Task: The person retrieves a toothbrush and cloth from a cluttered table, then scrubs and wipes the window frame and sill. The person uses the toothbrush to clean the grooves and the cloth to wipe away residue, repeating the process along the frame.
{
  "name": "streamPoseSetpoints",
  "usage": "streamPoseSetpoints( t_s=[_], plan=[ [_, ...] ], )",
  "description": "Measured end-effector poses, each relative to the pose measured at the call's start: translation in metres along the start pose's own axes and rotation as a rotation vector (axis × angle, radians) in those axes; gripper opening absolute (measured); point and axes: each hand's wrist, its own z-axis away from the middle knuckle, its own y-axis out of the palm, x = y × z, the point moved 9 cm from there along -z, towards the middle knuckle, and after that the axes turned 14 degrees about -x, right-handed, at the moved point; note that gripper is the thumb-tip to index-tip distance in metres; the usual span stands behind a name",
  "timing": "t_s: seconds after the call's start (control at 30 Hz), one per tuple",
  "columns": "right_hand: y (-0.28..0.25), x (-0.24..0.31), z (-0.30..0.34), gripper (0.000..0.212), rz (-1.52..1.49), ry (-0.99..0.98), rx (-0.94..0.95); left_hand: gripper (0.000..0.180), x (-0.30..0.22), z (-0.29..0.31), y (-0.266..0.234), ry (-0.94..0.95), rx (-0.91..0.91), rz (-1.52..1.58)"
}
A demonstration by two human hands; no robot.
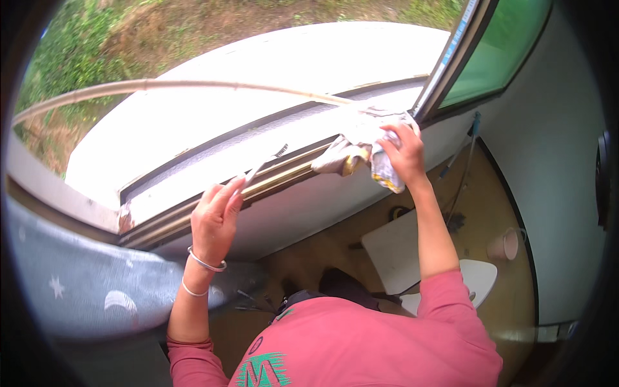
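Observation:
Over the window track [284, 171], my left hand [216, 216] is closed round the handle of a small brush [260, 169] that looks like a toothbrush. Its dark bristles point up and to the right, toward the outer sill. Farther right, the fingers of my right hand [406, 153] grip a bunched whitish cloth [369, 132] with yellow edging. The cloth lies across the window frame, with folds hanging down on the room side. Part of it is hidden under my fingers, and whether it is one piece or more I cannot tell.
A long pale pole [187, 84] crosses the opening. At the right stands a green glass pane [493, 55]. Blue patterned fabric [84, 277] lies at lower left. Below are a white stool [393, 255], a pink bucket [503, 245] and a blue-tipped pole [474, 129].

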Motion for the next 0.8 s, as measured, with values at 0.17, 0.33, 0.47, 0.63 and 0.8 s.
streamPoseSetpoints(
  t_s=[0.17, 0.33, 0.47, 0.63, 0.8],
  plan=[
    [0.063, -0.067, -0.013, 0.021, -0.1, 0.165, 0.187, 0.027, 0.01, -0.023, 0.048, -0.072, 0.106, 0.066],
    [0.077, -0.056, -0.007, 0.019, 0.07, 0.094, 0.395, 0.029, 0.016, -0.042, 0.085, -0.131, 0.165, 0.075],
    [0.072, -0.069, -0.029, 0.017, -0.007, 0.008, 0.347, 0.032, 0.013, -0.069, 0.109, -0.115, 0.183, 0.068],
    [0.031, -0.089, -0.052, 0.016, 0.03, 0.094, 0.107, 0.034, 0.019, -0.091, 0.128, -0.11, 0.235, 0.129],
    [0.022, -0.118, -0.047, 0.018, -0.37, 0.538, -0.01, 0.035, 0.041, -0.097, 0.134, -0.07, 0.273, 0.235]
  ],
)
